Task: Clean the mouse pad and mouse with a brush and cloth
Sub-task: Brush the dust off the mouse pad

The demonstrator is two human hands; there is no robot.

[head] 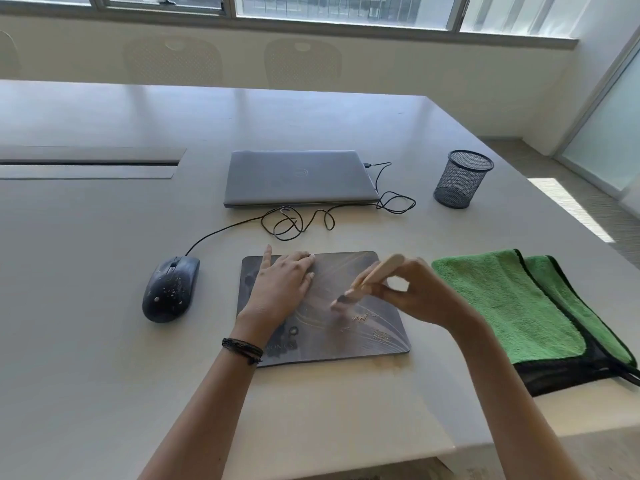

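Surface (pixel 104 341) fills my feed, wide and pale, with a closed grey laptop (pixel 298 178) lying towards the far side. To the right I've got the cloth (pixel 502 299), green with black edging, folded flat near the surface's right edge and just beside the mouse pad (pixel 346 268). That dark pad sits in the middle, in front of the laptop. On its left half the left hand (pixel 280 282) is pressed flat, fingers straight and spread. Over its right half, the right hand (pixel 415 292) has its fingers curled round the wooden handle of the brush (pixel 374 275). The dark bristle end points down at the pad, but it's blurred, so I can't tell if it touches. A black mesh cup (pixel 462 178) stands right of the laptop. The mouse (pixel 171 289) rests on the surface just left of the pad, pale specks on its back, and its cable (pixel 298 220) loops towards the laptop. Small light crumbs (pixel 381 336) lie on the pad's near right corner.
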